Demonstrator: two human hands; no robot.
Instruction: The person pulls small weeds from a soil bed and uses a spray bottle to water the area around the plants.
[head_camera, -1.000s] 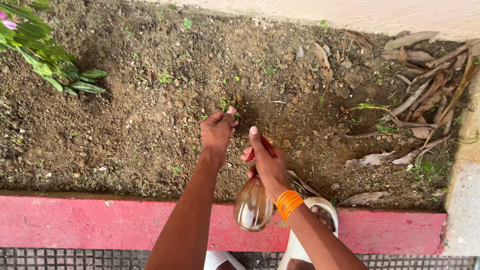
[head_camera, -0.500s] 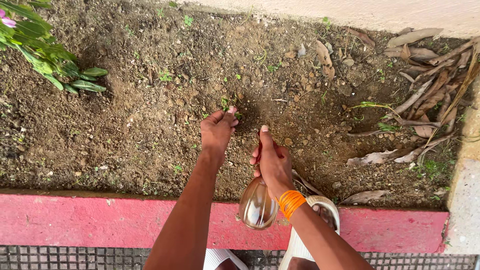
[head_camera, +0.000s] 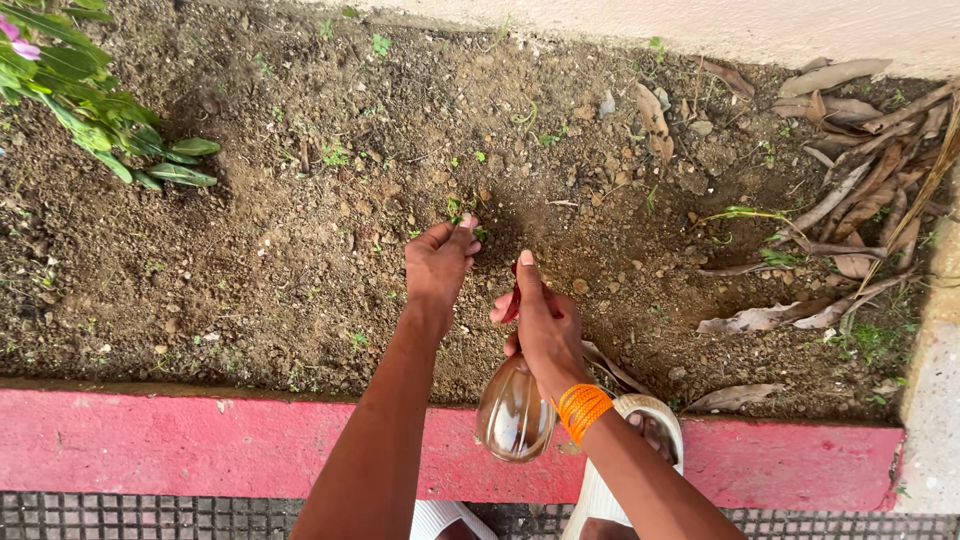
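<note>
Left hand: grip pinching a small green seedling in the soil bed. Right hand: grip closed round a clear spray bottle, nozzle aimed just beside the seedling; step in hand looks like misting it.

Bright, even daylight — soft shadows, sharp focus throughout, only slight wide-angle bending toward the edges.

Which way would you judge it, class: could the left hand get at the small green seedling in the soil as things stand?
Probably yes. The left hand has its fingertips right at the small green seedling, with only bare soil around it. The right hand, holding the spray bottle, sits off to the side.
</note>
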